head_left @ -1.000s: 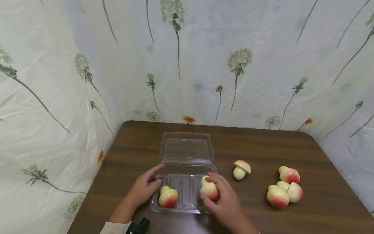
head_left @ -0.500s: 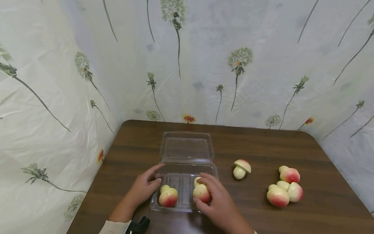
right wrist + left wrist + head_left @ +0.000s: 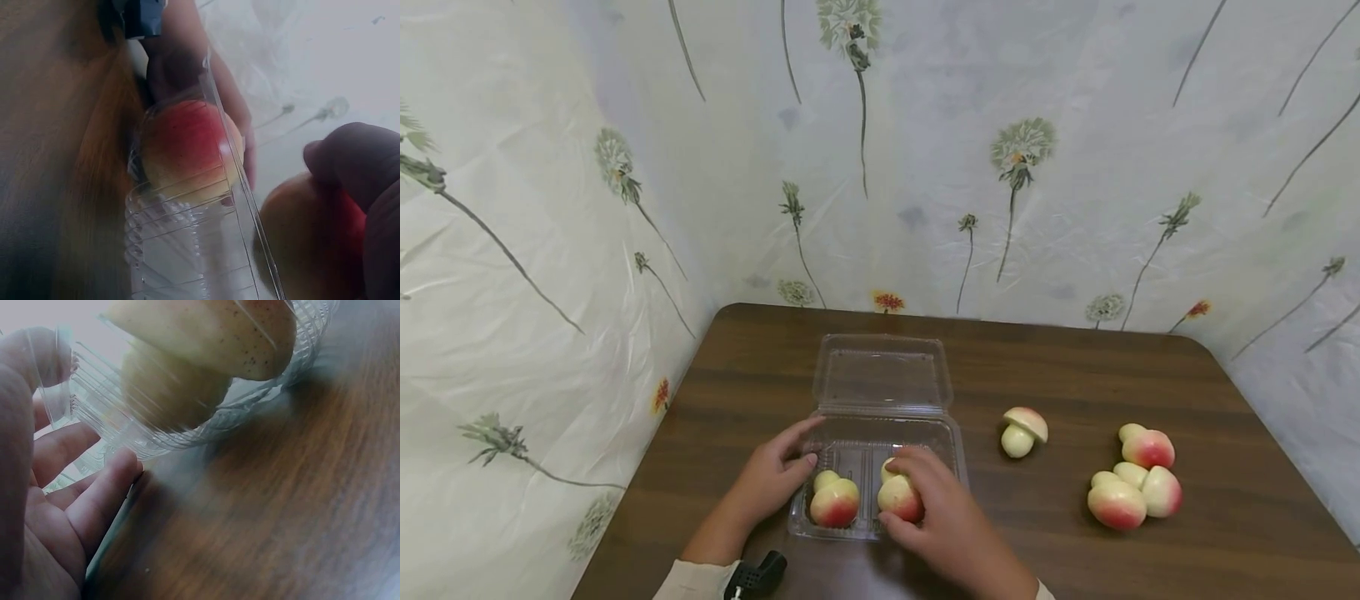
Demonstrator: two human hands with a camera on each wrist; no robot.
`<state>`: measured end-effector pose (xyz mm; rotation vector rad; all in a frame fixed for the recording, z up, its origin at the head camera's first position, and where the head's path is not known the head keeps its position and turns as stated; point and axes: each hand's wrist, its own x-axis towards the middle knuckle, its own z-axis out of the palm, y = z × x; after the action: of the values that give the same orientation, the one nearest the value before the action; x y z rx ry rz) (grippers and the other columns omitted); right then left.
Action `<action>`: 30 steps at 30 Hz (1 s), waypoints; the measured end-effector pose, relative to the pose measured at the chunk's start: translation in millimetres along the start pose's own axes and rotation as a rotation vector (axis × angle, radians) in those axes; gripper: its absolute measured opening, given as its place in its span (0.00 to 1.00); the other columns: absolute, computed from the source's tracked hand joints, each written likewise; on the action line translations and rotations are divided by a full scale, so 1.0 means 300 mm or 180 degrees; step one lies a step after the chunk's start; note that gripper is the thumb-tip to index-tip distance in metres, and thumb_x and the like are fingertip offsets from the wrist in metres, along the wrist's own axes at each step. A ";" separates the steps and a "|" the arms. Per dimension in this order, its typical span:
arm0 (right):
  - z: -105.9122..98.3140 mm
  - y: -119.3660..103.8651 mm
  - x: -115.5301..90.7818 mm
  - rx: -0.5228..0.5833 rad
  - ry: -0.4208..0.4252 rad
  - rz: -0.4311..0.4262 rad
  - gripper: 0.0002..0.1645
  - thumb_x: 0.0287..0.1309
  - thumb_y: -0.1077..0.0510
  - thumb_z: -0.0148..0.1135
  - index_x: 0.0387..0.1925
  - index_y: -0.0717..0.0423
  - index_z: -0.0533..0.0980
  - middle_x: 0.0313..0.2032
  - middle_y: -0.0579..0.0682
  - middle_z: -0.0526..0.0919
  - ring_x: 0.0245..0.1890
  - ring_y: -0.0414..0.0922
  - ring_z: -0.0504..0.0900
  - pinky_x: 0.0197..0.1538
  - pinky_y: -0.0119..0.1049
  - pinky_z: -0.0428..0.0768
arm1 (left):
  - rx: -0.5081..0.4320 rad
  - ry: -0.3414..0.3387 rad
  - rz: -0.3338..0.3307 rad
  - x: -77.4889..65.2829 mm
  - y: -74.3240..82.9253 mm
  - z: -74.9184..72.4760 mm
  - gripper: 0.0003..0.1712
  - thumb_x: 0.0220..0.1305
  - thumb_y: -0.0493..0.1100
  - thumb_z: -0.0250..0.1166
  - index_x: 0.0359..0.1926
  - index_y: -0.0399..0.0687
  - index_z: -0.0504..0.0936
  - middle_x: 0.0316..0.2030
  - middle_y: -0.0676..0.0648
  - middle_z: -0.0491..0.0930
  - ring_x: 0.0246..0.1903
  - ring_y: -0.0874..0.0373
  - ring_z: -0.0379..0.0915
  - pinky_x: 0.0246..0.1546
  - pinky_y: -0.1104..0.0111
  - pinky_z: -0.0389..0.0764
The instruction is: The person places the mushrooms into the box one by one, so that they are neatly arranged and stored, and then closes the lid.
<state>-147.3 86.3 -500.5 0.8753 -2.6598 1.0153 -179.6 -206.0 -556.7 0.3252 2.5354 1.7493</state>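
A clear plastic clamshell container (image 3: 859, 457) lies on the table with its lid (image 3: 883, 375) folded back. My left hand (image 3: 771, 479) holds the container's left side, thumb at the rim and fingers along the wall (image 3: 94, 434). In the left compartment sits a cream-and-pink mushroom (image 3: 835, 504), its stem pointing away; the right wrist view shows its red cap through the plastic. My right hand (image 3: 947, 512) grips a second mushroom (image 3: 898, 497) over the container, right beside the first. Part of its stem is hidden under the fingers.
One mushroom (image 3: 1022, 432) lies right of the container, cap tilted. Farther right, a cluster of mushrooms (image 3: 1117, 505) lies on the brown wooden table (image 3: 1000, 367). A flower-printed sheet (image 3: 917, 167) hangs behind the table. My left wrist wears a black device (image 3: 757, 575).
My right hand has moved left with its mushroom, from the container's right side to near the mushroom on the left. The left hand stays at the container's edge.
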 end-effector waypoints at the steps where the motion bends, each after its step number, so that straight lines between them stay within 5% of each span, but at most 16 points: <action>1: 0.001 0.000 0.003 -0.0004 -0.0041 -0.0004 0.31 0.51 0.49 0.81 0.57 0.48 0.79 0.64 0.46 0.78 0.65 0.45 0.79 0.62 0.46 0.82 | 0.0000 -0.0004 -0.0002 0.001 0.000 0.000 0.32 0.75 0.38 0.63 0.76 0.62 0.70 0.71 0.45 0.75 0.64 0.49 0.80 0.58 0.70 0.78; 30: 0.039 0.014 0.008 -0.0373 -0.0766 0.0180 0.29 0.64 0.40 0.70 0.63 0.44 0.76 0.62 0.41 0.80 0.58 0.40 0.81 0.59 0.47 0.82 | -0.0044 0.0013 -0.0078 0.004 -0.006 0.004 0.31 0.75 0.38 0.63 0.75 0.60 0.72 0.63 0.42 0.82 0.62 0.48 0.81 0.56 0.74 0.77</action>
<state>-151.2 80.1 -510.9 0.9569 -2.9235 0.8007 -181.0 -205.4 -558.7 0.2893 2.5179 1.7599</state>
